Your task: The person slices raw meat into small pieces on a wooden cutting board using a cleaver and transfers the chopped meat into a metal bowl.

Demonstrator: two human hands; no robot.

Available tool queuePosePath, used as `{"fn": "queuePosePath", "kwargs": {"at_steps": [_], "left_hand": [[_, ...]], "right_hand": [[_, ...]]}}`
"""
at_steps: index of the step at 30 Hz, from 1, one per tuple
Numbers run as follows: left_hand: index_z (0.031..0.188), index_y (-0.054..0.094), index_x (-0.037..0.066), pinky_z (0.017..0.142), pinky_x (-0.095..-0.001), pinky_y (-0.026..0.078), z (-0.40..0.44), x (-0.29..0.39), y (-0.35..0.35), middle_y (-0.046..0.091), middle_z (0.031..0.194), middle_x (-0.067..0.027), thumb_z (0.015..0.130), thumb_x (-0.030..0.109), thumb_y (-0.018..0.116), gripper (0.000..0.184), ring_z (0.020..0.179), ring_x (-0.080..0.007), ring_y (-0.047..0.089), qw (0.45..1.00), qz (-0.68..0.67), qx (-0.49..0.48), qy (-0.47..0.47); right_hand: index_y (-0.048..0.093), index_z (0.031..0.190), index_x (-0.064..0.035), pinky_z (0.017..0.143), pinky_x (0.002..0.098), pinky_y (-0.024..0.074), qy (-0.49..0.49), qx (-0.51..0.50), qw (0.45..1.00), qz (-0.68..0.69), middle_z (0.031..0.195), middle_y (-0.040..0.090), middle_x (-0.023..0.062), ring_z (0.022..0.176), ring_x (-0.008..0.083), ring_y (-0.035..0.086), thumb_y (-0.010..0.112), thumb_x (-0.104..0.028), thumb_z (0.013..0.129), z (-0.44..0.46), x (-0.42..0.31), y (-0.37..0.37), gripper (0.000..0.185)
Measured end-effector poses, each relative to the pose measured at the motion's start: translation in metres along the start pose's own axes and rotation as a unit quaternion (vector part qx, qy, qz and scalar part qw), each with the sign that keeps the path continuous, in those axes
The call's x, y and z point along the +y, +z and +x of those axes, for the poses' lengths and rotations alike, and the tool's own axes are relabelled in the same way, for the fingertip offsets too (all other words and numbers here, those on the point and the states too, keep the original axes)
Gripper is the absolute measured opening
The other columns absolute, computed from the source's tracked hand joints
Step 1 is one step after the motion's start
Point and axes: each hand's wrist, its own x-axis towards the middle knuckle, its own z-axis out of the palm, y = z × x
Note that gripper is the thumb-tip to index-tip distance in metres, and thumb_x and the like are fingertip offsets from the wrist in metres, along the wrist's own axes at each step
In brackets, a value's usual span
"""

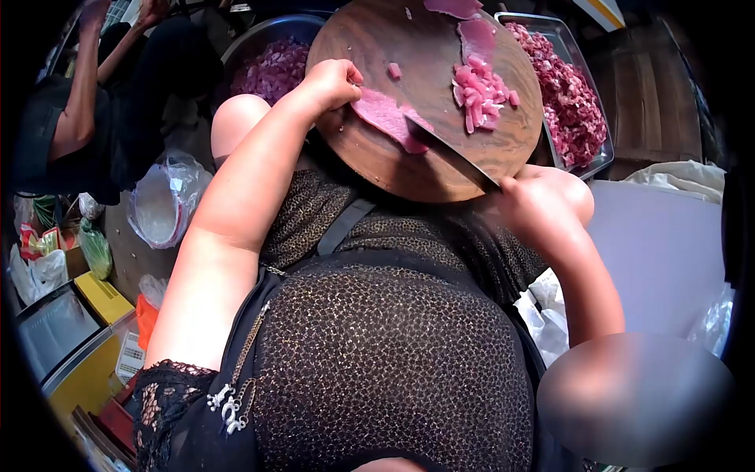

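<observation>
Left hand: the left hand [336, 86] has its fingers curled at the near-left end of the meat slice [385, 118], seemingly pinching that edge; the fingertips are partly hidden.
Right hand: the right hand [527, 204] is clenched around the handle of the knife [454, 156], the handle itself covered by the fist.
Meat slice: flat on the wooden board [350, 39], stretching from the left hand's grip toward the right hand, its far end under the blade's tip.
Blade: slants from the right fist up and leftward, over the end of the slice away from the pinch.
Cut strips: the small heap of cut strips [478, 94] lies beyond the blade, to the right of the left hand's grip; a flat piece [476, 38] lies past it.
Handling: the slice should be light, limp and slippery when wet — likely to slide or fold under a push, and easy to tear if tugged.
Hold: best pressed near the pinched end, fingertips tucked back from the edge; the knife, stiff and sharp, by its handle only.
Around: a basin [236, 52] sits beyond the left hand, a metal tray [608, 155] beyond the right — both hold chopped meat.
</observation>
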Motion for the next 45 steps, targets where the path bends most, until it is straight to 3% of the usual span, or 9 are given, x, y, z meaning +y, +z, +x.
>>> {"fn": "queuePosePath", "kwargs": {"at_steps": [6, 10, 11, 16, 28, 35, 37, 42, 45], "left_hand": [[0.089, 0.067, 0.002, 0.068, -0.0293, 0.052, -0.021, 0.023, 0.008, 0.068, 0.076, -0.0066, 0.076, 0.012, 0.071, 0.016, 0.073, -0.0161, 0.064, 0.993, 0.117, -0.002, 0.022], [0.077, 0.055, 0.004, 0.061, -0.0256, 0.046, -0.056, 0.034, 0.027, 0.058, 0.071, 0.0002, 0.075, 0.005, 0.067, 0.012, 0.068, -0.0083, 0.053, 0.995, -0.029, -0.059, 0.074], [0.077, 0.054, 0.005, 0.060, -0.0245, 0.045, -0.073, 0.052, 0.023, 0.057, 0.071, 0.0006, 0.075, 0.004, 0.064, 0.011, 0.067, -0.0080, 0.052, 0.995, -0.060, -0.060, 0.046], [0.089, 0.050, 0.007, 0.063, -0.0246, 0.051, -0.104, 0.066, -0.004, 0.068, 0.096, -0.0090, 0.077, -0.005, 0.057, 0.018, 0.073, -0.0094, 0.059, 0.964, -0.248, -0.096, 0.033], [0.091, 0.052, 0.007, 0.072, -0.0301, 0.061, -0.078, 0.115, 0.010, 0.063, 0.090, -0.0051, 0.082, -0.003, 0.066, 0.019, 0.078, -0.0150, 0.065, 0.887, -0.455, -0.009, 0.074], [0.088, 0.059, 0.004, 0.065, -0.0327, 0.056, -0.092, 0.037, 0.050, 0.066, 0.078, -0.0114, 0.084, 0.015, 0.074, 0.020, 0.072, -0.0192, 0.068, 0.990, -0.053, -0.101, -0.084], [0.088, 0.062, 0.005, 0.068, -0.0372, 0.054, -0.104, 0.047, 0.040, 0.067, 0.090, -0.0109, 0.085, 0.027, 0.075, 0.026, 0.077, -0.0262, 0.068, 0.945, 0.309, -0.007, 0.108], [0.098, 0.069, 0.007, 0.084, -0.0375, 0.053, -0.051, 0.047, 0.068, 0.065, 0.101, -0.0070, 0.082, 0.016, 0.070, 0.019, 0.096, -0.0286, 0.063, 0.834, 0.206, 0.146, 0.490], [0.106, 0.068, 0.007, 0.091, -0.0375, 0.051, -0.030, 0.047, 0.098, 0.065, 0.110, -0.0069, 0.080, 0.014, 0.069, 0.027, 0.103, -0.0275, 0.061, 0.834, 0.235, 0.153, 0.475]], "right_hand": [[0.064, 0.091, 0.0022, 0.066, 0.0439, 0.0498, 0.084, -0.066, 0.986, 0.131, 0.077, 0.064, 0.0215, 0.071, 0.0369, 0.064, 0.063, -0.011, 0.088, -0.042, 0.020, -0.021, 0.014], [0.062, 0.094, 0.0043, 0.066, 0.0423, 0.0496, 0.037, 0.127, 0.968, 0.212, 0.073, 0.062, 0.0220, 0.069, 0.0334, 0.064, 0.056, -0.024, 0.096, 0.019, 0.010, 0.008, 0.029], [0.067, 0.094, 0.0027, 0.079, 0.0495, 0.0504, 0.103, 0.043, 0.962, 0.248, 0.089, 0.067, 0.0272, 0.088, 0.0435, 0.065, 0.057, -0.030, 0.091, 0.039, 0.000, -0.002, 0.034], [0.060, 0.087, 0.0049, 0.047, 0.0419, 0.0512, 0.140, -0.075, 0.883, 0.442, 0.070, 0.064, 0.0166, 0.058, 0.0262, 0.066, 0.054, -0.020, 0.090, 0.124, -0.001, 0.031, 0.026], [0.055, 0.092, 0.0043, 0.044, 0.0361, 0.0485, 0.242, 0.058, 0.849, 0.466, 0.062, 0.058, 0.0087, 0.046, 0.0181, 0.057, 0.053, -0.018, 0.094, 0.055, 0.055, 0.057, 0.022], [0.061, 0.095, 0.0027, 0.052, 0.0384, 0.0504, 0.233, 0.073, 0.874, 0.419, 0.069, 0.065, 0.0149, 0.049, 0.0227, 0.060, 0.054, -0.020, 0.094, 0.045, 0.047, 0.062, 0.024], [0.065, 0.104, 0.0002, 0.066, 0.0438, 0.0528, 0.213, 0.115, 0.896, 0.372, 0.082, 0.069, 0.0217, 0.068, 0.0340, 0.067, 0.054, -0.021, 0.093, 0.030, 0.033, 0.061, 0.026], [0.065, 0.111, -0.0075, 0.068, 0.0450, 0.0543, 0.093, 0.247, 0.951, 0.164, 0.082, 0.069, 0.0167, 0.075, 0.0343, 0.068, 0.058, -0.020, 0.093, 0.018, -0.002, 0.064, 0.023], [0.065, 0.107, -0.0062, 0.058, 0.0403, 0.0537, 0.059, 0.242, 0.967, 0.044, 0.072, 0.065, 0.0114, 0.065, 0.0277, 0.066, 0.060, -0.016, 0.090, 0.022, -0.009, 0.067, 0.021]]}}
